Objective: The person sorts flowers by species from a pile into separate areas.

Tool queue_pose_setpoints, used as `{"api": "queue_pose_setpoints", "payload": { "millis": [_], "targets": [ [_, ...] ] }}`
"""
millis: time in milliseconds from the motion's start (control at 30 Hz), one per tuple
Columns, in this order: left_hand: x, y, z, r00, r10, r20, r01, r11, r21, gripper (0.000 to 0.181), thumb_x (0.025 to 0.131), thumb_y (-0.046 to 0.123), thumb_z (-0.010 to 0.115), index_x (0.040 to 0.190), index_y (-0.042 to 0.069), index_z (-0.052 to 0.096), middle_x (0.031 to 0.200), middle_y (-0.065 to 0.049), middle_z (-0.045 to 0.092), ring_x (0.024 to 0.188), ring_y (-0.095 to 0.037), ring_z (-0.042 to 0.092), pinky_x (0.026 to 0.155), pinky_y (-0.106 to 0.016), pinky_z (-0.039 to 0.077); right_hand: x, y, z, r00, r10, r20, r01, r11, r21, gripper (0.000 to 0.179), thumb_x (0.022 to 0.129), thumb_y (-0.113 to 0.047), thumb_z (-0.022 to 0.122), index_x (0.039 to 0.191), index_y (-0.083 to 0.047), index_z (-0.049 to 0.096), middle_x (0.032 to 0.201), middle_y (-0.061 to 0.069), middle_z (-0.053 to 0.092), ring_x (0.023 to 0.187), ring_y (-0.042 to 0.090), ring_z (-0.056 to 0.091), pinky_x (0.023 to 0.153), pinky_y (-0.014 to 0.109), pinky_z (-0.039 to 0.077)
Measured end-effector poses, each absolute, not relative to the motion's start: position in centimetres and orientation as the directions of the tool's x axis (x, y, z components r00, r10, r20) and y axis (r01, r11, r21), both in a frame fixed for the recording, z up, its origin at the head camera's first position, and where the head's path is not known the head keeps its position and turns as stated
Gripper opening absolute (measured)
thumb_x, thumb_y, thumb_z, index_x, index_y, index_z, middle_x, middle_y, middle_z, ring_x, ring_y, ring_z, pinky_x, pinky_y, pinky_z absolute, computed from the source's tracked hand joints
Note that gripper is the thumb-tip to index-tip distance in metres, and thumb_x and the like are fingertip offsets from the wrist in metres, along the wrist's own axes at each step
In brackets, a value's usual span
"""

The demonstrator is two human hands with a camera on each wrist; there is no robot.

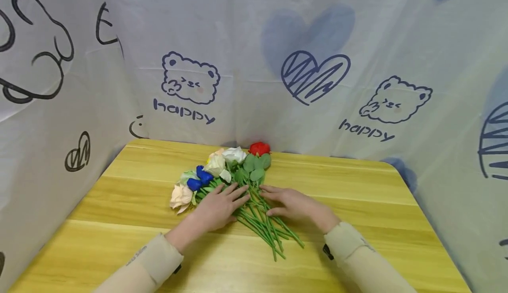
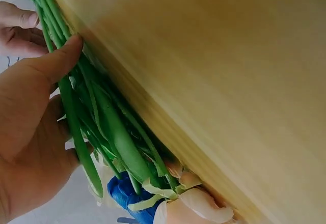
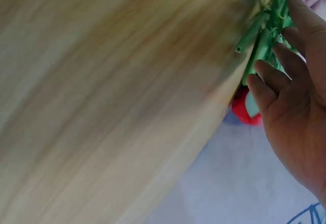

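Observation:
A bunch of artificial flowers lies on the wooden table, its green stems point(image 1: 270, 231) fanned toward the near right. My left hand point(image 1: 221, 204) rests over the stems with its fingers spread; in the left wrist view, its thumb point(image 2: 66, 56) lies across them. On the bunch's right side, my right hand point(image 1: 291, 202) touches the stems with loosely extended fingers. Blue flowers point(image 1: 200, 178) and a pale peach flower point(image 1: 181, 197) lie left of my left hand. Beyond it are a cream flower point(image 1: 216, 164), a white flower point(image 1: 235, 154), a red rose point(image 1: 259, 148) and round green leaves point(image 1: 255, 165).
The wooden table point(image 1: 349, 196) reaches out on both sides of the flowers. Behind its far edge hangs a pale cloth point(image 1: 246, 103) printed with hearts, bears and "happy". Another printed cloth point(image 1: 107, 107) hangs along the left side.

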State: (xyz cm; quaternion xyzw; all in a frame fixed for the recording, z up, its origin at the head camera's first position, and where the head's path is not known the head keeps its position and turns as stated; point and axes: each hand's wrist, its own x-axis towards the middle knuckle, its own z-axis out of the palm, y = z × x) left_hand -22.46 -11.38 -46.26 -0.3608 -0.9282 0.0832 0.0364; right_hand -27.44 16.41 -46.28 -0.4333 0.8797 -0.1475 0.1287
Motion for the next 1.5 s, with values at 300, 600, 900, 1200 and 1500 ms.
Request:
{"api": "queue_pose_setpoints", "payload": {
  "millis": [300, 600, 900, 1200, 1500],
  "targets": [
    [-22.3, -13.4, -46.5, -0.746, 0.665, 0.032, 0.64, 0.729, -0.244, 0.066, 0.099, 0.041, 0.07, 0.158, 0.02, 0.048, 0.166, -0.005, 0.038, 0.15, -0.034, 0.039, 0.12, -0.057, 0.034, -26.3, 14.1, -46.5, -0.592, -0.8, -0.096, -0.738, 0.586, -0.336, 0.064, 0.106, -0.04, 0.059, 0.159, -0.008, 0.042, 0.17, 0.011, 0.027, 0.15, 0.034, 0.038, 0.12, 0.047, 0.036],
    [-22.0, -17.6, -46.7, -0.839, 0.542, 0.046, 0.527, 0.831, -0.178, 0.073, 0.098, 0.041, 0.069, 0.161, 0.015, 0.042, 0.171, -0.01, 0.026, 0.155, -0.039, 0.025, 0.123, -0.064, 0.02, -25.1, 8.9, -47.0, -0.623, -0.782, -0.007, -0.752, 0.602, -0.271, 0.063, 0.105, -0.045, 0.06, 0.152, -0.004, 0.052, 0.164, 0.019, 0.036, 0.145, 0.035, 0.045, 0.117, 0.045, 0.042],
    [-19.5, -20.7, -45.7, -0.949, 0.314, -0.042, 0.297, 0.927, 0.227, 0.082, 0.104, 0.048, 0.058, 0.164, 0.003, 0.026, 0.171, -0.025, -0.001, 0.154, -0.054, 0.008, 0.119, -0.072, 0.014, -24.5, 5.6, -47.3, -0.586, -0.805, -0.09, -0.748, 0.58, -0.323, 0.067, 0.106, -0.054, 0.053, 0.162, -0.02, 0.04, 0.173, 0.011, 0.016, 0.152, 0.036, 0.033, 0.119, 0.049, 0.037],
    [-18.9, -21.1, -46.2, -0.945, 0.298, -0.133, 0.256, 0.93, 0.265, 0.099, 0.098, 0.065, 0.058, 0.164, 0.001, 0.023, 0.17, -0.026, -0.008, 0.152, -0.057, 0.011, 0.117, -0.072, 0.022, -26.5, 3.3, -47.9, -0.648, -0.757, -0.081, -0.631, 0.594, -0.499, 0.065, 0.107, -0.047, 0.056, 0.162, -0.018, 0.039, 0.172, 0.015, 0.017, 0.157, 0.039, 0.017, 0.123, 0.056, 0.028],
    [-19.1, -21.9, -47.2, -0.924, 0.368, -0.103, 0.334, 0.908, 0.251, 0.098, 0.1, 0.068, 0.052, 0.163, -0.002, 0.025, 0.169, -0.031, -0.005, 0.151, -0.057, 0.015, 0.121, -0.068, 0.02, -26.9, 1.6, -48.0, -0.624, -0.743, -0.243, -0.659, 0.667, -0.348, 0.081, 0.107, -0.059, 0.046, 0.168, -0.016, 0.016, 0.174, 0.013, 0.004, 0.159, 0.037, 0.0, 0.127, 0.05, 0.02]
  ]
}}
